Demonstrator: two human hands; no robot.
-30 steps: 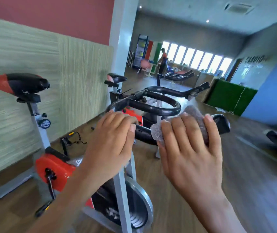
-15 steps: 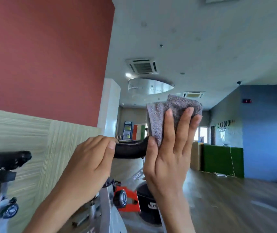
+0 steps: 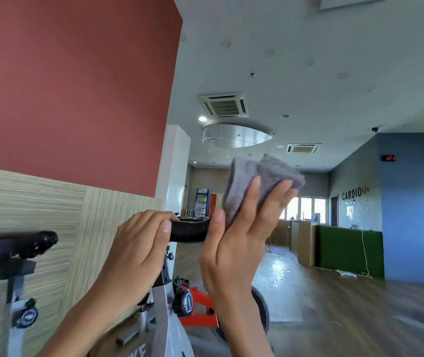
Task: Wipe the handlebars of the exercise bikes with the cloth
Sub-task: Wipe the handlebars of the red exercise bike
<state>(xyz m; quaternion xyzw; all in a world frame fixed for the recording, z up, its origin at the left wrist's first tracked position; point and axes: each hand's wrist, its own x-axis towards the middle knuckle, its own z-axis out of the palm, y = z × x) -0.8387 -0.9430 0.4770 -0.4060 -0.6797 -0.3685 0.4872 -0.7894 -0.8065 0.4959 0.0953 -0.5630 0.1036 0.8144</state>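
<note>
The right hand [image 3: 234, 243] is flat, with its fingers straight and close together. It presses the grey cloth [image 3: 265, 176] away from the person, with the thumb lying alongside. The folded cloth stands up past the fingertips. What backs it is hidden by the hand, though it is probably the far run of the handlebar [image 3: 190, 231]. The left hand [image 3: 139, 248] curls over the bar just beside it and grips it. Only a short black stretch of bar shows between the two hands. Below them is the bike [image 3: 163, 313], and a second saddle [image 3: 25, 242] sits off to the left.

Nothing pinches the cloth, so if the flat pressure eases in mid-stroke it could slide free and drop to the floor [image 3: 334, 292]. Much of the cloth rides above the fingers and may touch nothing, so a pass could leave parts of the bar unwiped. The stretch under the gripping left hand will also be missed unless that hand shifts.
</note>
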